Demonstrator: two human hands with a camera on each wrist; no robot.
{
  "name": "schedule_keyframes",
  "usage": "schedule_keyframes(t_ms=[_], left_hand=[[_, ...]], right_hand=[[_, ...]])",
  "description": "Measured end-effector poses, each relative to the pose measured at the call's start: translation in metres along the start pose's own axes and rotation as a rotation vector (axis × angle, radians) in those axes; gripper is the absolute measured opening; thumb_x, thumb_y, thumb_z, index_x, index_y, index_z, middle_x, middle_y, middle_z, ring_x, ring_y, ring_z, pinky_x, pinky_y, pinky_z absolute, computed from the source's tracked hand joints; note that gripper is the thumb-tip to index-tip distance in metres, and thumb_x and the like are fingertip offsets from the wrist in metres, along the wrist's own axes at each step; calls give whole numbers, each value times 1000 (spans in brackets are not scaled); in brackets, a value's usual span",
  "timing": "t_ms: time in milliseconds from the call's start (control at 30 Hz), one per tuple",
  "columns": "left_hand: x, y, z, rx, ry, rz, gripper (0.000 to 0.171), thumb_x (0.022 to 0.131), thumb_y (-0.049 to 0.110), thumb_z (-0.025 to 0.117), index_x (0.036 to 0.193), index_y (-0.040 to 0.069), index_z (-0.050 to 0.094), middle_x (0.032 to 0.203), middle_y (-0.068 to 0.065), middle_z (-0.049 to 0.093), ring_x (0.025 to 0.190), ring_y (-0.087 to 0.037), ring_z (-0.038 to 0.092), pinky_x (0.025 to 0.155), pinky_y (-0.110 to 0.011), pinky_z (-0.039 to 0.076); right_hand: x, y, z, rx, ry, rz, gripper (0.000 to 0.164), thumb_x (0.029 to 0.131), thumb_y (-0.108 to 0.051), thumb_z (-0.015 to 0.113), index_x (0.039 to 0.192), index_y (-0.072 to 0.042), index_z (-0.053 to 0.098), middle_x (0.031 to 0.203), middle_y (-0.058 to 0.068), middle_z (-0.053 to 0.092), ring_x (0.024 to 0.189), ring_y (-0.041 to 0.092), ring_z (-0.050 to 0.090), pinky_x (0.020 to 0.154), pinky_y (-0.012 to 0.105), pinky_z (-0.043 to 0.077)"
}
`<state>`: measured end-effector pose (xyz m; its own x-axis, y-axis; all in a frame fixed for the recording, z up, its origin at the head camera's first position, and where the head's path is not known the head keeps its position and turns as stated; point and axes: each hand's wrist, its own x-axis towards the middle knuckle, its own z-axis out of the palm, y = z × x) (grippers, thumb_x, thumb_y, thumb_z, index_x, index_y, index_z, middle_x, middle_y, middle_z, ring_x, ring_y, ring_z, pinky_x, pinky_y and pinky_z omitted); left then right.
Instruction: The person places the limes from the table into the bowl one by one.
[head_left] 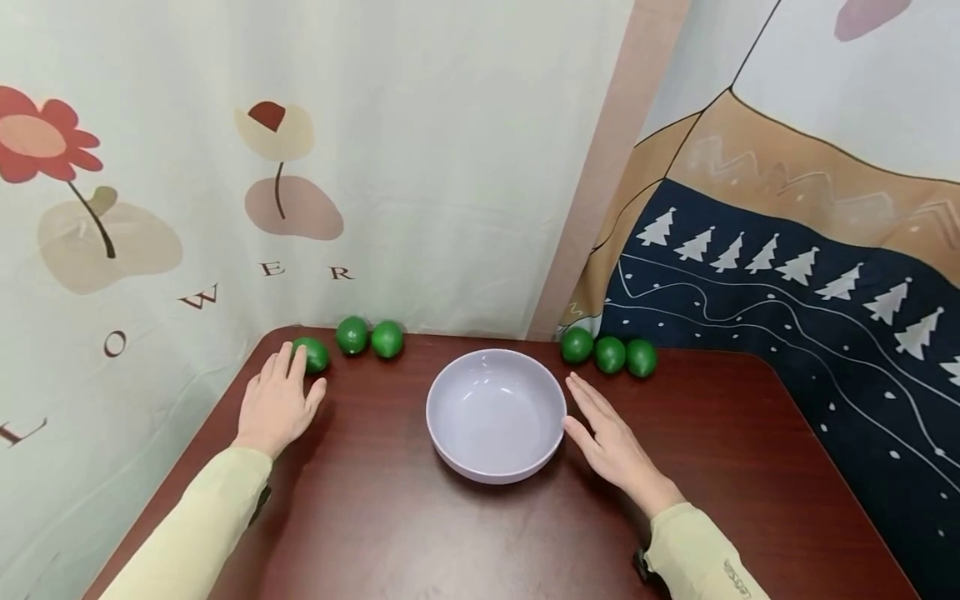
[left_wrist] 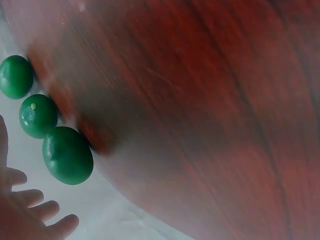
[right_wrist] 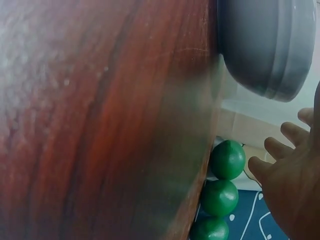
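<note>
A pale lavender bowl (head_left: 495, 417) stands upright near the middle of the table, with nothing inside. My right hand (head_left: 618, 446) hovers beside its right rim, fingers extended; in the right wrist view a gap shows between that hand (right_wrist: 295, 175) and the bowl (right_wrist: 265, 45). At the left, my left hand (head_left: 276, 404) reaches with straight fingers to a green lime (head_left: 313, 355), partly covering it. Whether they touch, I cannot tell. Two more limes, one (head_left: 352, 335) and another (head_left: 387, 339), lie just right of it. Neither hand holds anything.
Along the back edge at the right sit three more limes: one (head_left: 577, 344), a second (head_left: 610, 354) and a third (head_left: 641, 357). The dark red wooden table (head_left: 390, 533) ends at a pale printed curtain (head_left: 450, 167) behind and a dark blue patterned cloth (head_left: 750, 308) at the right.
</note>
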<state>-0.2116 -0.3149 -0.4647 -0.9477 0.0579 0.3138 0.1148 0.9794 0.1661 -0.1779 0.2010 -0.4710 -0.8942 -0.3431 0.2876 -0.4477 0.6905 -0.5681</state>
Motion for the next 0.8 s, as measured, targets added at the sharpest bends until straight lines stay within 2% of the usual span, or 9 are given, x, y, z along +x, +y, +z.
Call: schedule_keyframes(t_ms=[67,133,233,300,500,800], left_hand=[[2,-2,1,-15,-2,-12,68,105,32,52,154,-11,32,156,-38,30,141,-54,32,108,-71,32],[4,-3,3,-30,-12,-28,68,106,32,52,155,-11,31,156,-38,29,141,-54,31,108,-72,32],[6,-6,4,-45,-33,-53,69,106,32,51,155,-11,30,156,-38,28,142,-54,30,107,-73,31],[8,-7,4,-53,-44,-64,69,106,31,51,155,-12,29,156,-39,28,141,-55,30,106,-74,32],[15,-8,1,-60,-52,-84,69,105,30,50,154,-13,28,156,-39,27,140,-57,31,105,-74,33],[23,-11,5,-56,-90,-108,69,106,30,48,154,-15,27,155,-40,27,138,-59,31,104,-75,35]], right_hand=[[-1,0,2,-3,12,-13,63,106,-32,58,162,-14,36,167,6,34,152,35,33,123,46,28],[-2,1,4,-4,21,-26,63,106,-31,59,161,-12,37,167,7,36,151,35,35,125,33,24],[-2,0,6,5,23,-46,64,105,-30,62,161,-11,38,166,9,37,151,36,36,121,14,13],[-1,0,7,17,22,-57,64,104,-29,63,160,-10,38,166,10,37,151,37,35,118,8,8],[1,-1,9,11,34,-79,64,103,-27,64,160,-8,39,165,11,38,150,38,36,118,9,8],[0,-1,11,7,20,-80,66,103,-27,65,160,-8,39,165,11,38,151,34,35,118,8,8]])
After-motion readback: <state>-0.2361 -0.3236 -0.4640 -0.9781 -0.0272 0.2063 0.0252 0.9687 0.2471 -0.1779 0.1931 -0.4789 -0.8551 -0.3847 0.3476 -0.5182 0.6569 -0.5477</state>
